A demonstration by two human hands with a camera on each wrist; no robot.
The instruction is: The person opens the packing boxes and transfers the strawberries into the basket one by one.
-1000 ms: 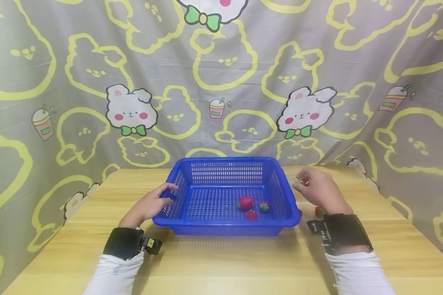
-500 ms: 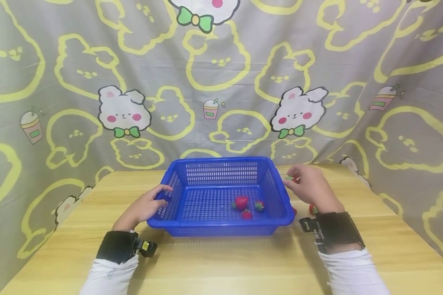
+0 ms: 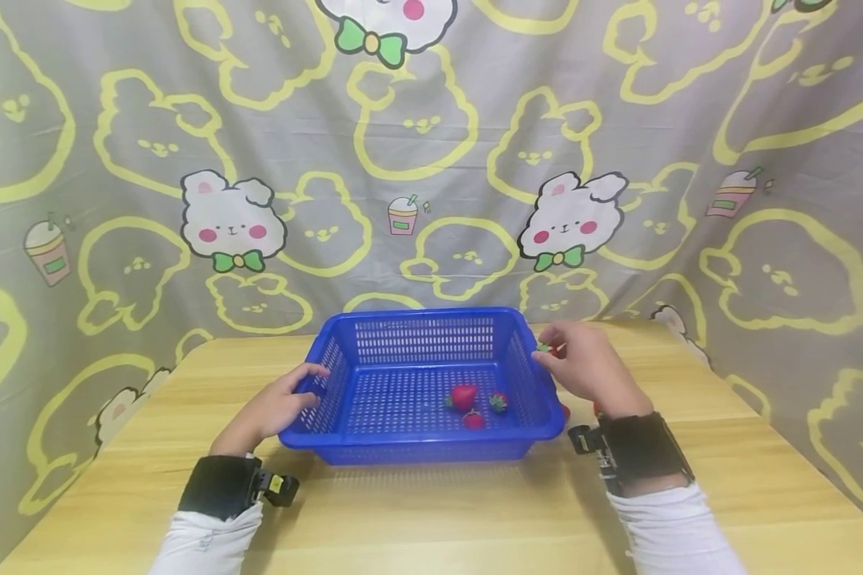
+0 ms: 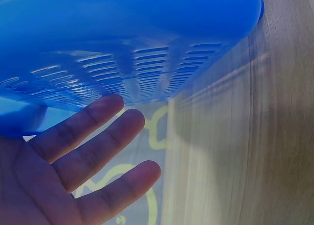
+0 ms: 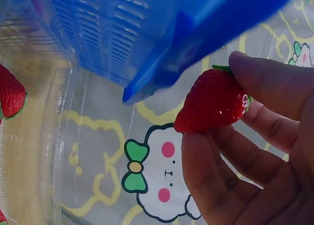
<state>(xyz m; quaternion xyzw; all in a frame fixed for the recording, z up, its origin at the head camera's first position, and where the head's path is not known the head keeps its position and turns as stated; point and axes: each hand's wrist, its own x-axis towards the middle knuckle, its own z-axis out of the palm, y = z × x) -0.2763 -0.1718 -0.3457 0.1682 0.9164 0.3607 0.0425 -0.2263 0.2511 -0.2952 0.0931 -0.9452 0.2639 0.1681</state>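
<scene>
A blue plastic basket (image 3: pixel 417 443) with slotted walls stands on the table; inside lie a large strawberry (image 3: pixel 463 397) and two smaller ones, a strawberry (image 3: pixel 499 401) and a strawberry (image 3: pixel 474 420). My left hand (image 3: pixel 276 406) rests on the basket's left rim, thumb and forefinger over it. In the left wrist view its other fingers (image 4: pixel 105 137) are straight and spread, below the rim outside the wall. My right hand (image 3: pixel 582 359) is by the right rim, pinching a strawberry (image 5: pixel 213 101) between thumb and fingertips. That strawberry (image 3: pixel 544 348) is mostly hidden by the hand in the head view.
To the basket's right, a clear plastic box (image 5: pixel 66 92) holds more strawberries (image 5: pixel 11 93); the basket and right arm hide most of it in the head view. A wooden table (image 3: pixel 431 511) lies beneath, and a patterned curtain (image 3: pixel 295 120) hangs behind.
My right hand has moved left with its strawberry, up to the basket's right rim. The head view has shifted slightly. My left hand stays at the left rim.
</scene>
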